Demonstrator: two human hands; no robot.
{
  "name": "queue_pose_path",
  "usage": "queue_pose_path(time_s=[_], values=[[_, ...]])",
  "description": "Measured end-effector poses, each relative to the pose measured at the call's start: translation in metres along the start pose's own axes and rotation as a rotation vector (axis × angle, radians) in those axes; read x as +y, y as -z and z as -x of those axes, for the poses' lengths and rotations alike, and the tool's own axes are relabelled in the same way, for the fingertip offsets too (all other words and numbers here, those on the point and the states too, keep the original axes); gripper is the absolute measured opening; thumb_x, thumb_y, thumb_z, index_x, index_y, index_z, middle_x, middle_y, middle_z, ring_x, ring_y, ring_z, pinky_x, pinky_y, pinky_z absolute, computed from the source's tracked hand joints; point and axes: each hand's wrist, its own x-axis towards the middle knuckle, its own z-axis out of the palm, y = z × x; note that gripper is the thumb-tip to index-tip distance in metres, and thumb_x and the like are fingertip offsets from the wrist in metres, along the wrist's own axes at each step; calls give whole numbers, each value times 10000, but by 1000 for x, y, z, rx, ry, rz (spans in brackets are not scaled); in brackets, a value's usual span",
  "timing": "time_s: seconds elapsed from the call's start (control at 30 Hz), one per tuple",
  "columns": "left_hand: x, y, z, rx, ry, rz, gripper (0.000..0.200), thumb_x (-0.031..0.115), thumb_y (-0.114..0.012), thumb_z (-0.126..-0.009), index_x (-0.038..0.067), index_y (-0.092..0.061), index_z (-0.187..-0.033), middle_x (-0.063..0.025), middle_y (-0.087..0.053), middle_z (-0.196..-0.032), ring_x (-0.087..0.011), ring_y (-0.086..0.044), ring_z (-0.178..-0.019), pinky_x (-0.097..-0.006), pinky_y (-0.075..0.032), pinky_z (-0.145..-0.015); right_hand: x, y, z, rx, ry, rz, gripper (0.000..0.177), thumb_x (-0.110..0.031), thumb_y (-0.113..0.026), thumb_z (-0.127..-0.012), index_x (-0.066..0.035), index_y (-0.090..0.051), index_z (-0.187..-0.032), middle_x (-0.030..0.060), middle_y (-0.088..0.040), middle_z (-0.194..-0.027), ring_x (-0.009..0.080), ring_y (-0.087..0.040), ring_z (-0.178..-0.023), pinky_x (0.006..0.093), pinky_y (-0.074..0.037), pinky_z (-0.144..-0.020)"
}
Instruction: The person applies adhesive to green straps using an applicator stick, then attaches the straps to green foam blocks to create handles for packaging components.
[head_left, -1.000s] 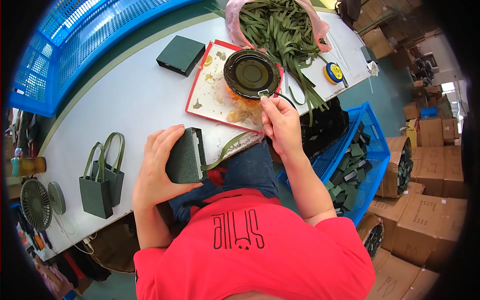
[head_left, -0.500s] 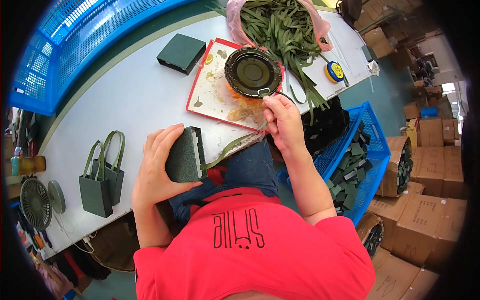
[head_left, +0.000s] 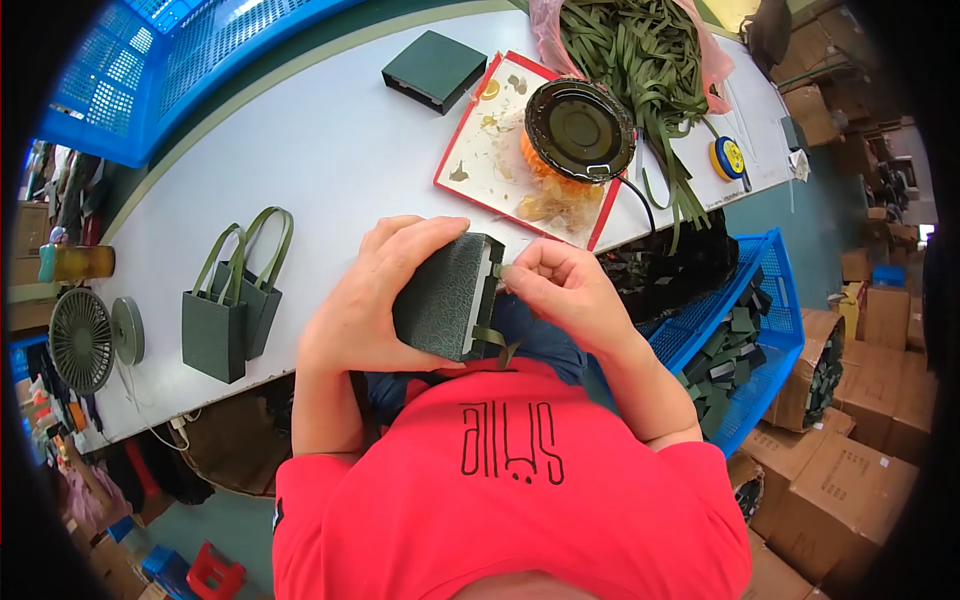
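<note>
A person's left hand (head_left: 375, 290) clamped a dark green box (head_left: 440, 292) above the lap, thumb and fingers spread across it, while the right hand's (head_left: 572, 292) fingertips pinched a strap (head_left: 489, 335) against its edge; a loose pinch risked a crooked strap.

Left hand (head_left: 375, 295) gripping green box (head_left: 442, 295); right hand (head_left: 565, 292) pinching ribbon (head_left: 503, 271).

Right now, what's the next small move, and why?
Probably press the strap end onto the box edge: the right hand pinches it right there, while the left hand grips the box from the other side.
</note>
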Motion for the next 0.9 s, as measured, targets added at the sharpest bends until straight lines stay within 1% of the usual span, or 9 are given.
queue_pose_path(time_s=[0.07, 0.27, 0.37, 0.47, 0.57, 0.67, 0.77, 0.87, 0.9], values=[[1, 1, -1, -12, -7, -5, 1023, 232, -934, -499, 47, -490, -1401, -101, -559, -1374, -360, -502, -1220, -443, -416, -1049, 1, -8, -5, 23, 15, -14, 186, -225, -702, -953, -65, -624, -898, -71, -568, -718, -3, -447, -577, 176, -321, -505], [4, 0, -1, -26, 6, -5, 1018, 230, -934, -496, 51, -495, -1397, -102, -561, -1373, -358, -507, -1212, -444, -412, -1045, -3, -9, -7, 15, -31, 76, 199, -232, -701, -956, -66, -619, -883, -79, -558, -691, -6, -453, -584, 174, -321, -511], [4, 1, -1, -38, -10, -37, 1000, 231, -928, -502, 55, -503, -1390, -100, -574, -1360, -358, -514, -1201, -445, -403, -1037, -3, -6, -10, 10, -54, 194, 191, -212, -685, -960, -66, -613, -862, -75, -558, -685, -2, -455, -584, 184, -323, -507], [7, 1, -1, -65, -21, -113, 962, 234, -918, -516, 67, -521, -1377, -96, -589, -1342, -357, -520, -1192, -452, -393, -1023, -2, -4, -13, 7, -55, 323, 230, -167, -675, -948, -17, -601, -791, -36, -595, -700, 20, -552, -652, 201, -433, -576], [14, 2, -4, -88, -67, -216, 906, 179, -908, -513, 49, -550, -1335, -115, -595, -1341, -346, -531, -1177, -433, -411, -1013, 9, -4, -17, -48, -25, 217, 246, -168, -675, -947, -13, -594, -774, -30, -583, -685, 37, -580, -656, 207, -453, -584], [14, 1, -4, -94, -83, -245, 892, 155, -906, -509, 42, -557, -1322, -122, -594, -1345, -344, -535, -1175, -423, -413, -1019, 18, 2, -20, -70, -25, 205, 256, -168, -653, -960, -5, -594, -771, 7, -633, -719, 62, -611, -660, 223, -485, -605], [7, -2, 0, -83, -36, -231, 911, 206, -904, -522, 73, -542, -1347, -96, -588, -1347, -347, -524, -1188, -447, -389, -1018, 12, 2, -19, -97, -69, 203, 252, -181, -611, -992, 6, -642, -827, 46, -692, -790, 75, -628, -686, 238, -507, -643], [2, -2, 3, -46, -20, -186, 936, 226, -904, -521, 79, -526, -1364, -84, -579, -1353, -345, -516, -1198, -454, -379, -1017, 7, 2, -17, -96, 9, 235, 282, -221, -567, -1028, 6, -690, -914, 55, -723, -847, 79, -637, -715, 245, -513, -672], [2, -2, 3, -30, -22, -167, 944, 224, -905, -518, 75, -522, -1367, -84, -576, -1356, -344, -514, -1201, -453, -378, -1019, 1, 3, -14, -82, 0, 308, 315, -267, -549, -1045, -7, -711, -975, 29, -719, -848, 74, -640, -742, 238, -507, -684]])
